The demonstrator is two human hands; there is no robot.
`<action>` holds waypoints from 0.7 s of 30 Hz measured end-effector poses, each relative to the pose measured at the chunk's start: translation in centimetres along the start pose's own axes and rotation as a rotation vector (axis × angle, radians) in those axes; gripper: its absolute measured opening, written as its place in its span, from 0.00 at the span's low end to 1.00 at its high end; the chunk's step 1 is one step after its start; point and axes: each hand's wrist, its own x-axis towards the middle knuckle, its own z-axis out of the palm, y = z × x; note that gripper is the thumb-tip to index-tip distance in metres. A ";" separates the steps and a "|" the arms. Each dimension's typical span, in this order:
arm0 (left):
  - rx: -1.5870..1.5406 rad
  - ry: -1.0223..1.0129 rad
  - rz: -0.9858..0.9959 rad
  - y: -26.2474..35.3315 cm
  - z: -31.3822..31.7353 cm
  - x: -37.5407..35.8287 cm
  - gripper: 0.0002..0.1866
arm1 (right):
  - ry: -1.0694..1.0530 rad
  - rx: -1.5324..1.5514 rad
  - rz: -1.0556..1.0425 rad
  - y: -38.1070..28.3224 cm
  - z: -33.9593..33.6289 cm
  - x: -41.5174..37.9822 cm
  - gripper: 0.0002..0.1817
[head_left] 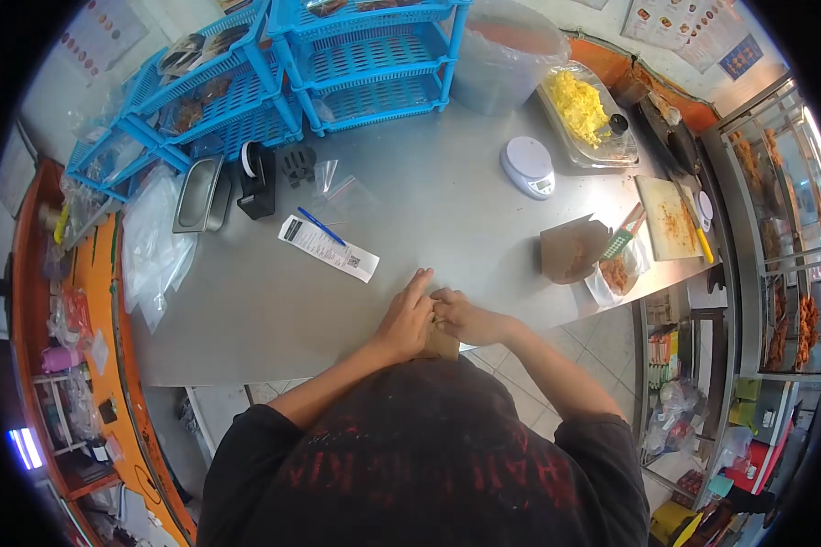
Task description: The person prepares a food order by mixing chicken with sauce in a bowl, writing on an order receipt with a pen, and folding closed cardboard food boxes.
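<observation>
Close to my body, at the front edge of the steel table (pixel 246 310), I hold a small brown cardboard box (pixel 442 345). My left hand (pixel 405 316) grips its left side, with a finger or two pointing forward. My right hand (pixel 470 319) is closed on its upper right side, fingers bent against the cardboard. Both hands and my chest hide most of the box. Ahead and to the left lies a printed receipt (pixel 351 263) with a blue pen (pixel 321 226) on it.
To the right stand an open brown box (pixel 561 253), a paper-lined container of meat (pixel 617 276) and a cutting board (pixel 670 219). Farther back are a white scale (pixel 527 167) and a tray of yellow food (pixel 579 109). Blue racks (pixel 374 59), a metal pan (pixel 201 196) and plastic bags (pixel 155 246) stand left.
</observation>
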 end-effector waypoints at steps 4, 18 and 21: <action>0.032 0.040 -0.038 0.1 0.8 -0.1 0.07 | 0.038 0.046 -0.006 0.2 0.3 0.0 0.12; 0.090 0.058 -0.054 1.0 0.9 0.2 0.06 | 0.189 0.146 -0.004 0.6 1.3 -0.4 0.13; 0.104 0.034 -0.052 0.8 0.9 -0.2 0.08 | 0.150 0.179 0.031 0.2 0.9 -0.4 0.14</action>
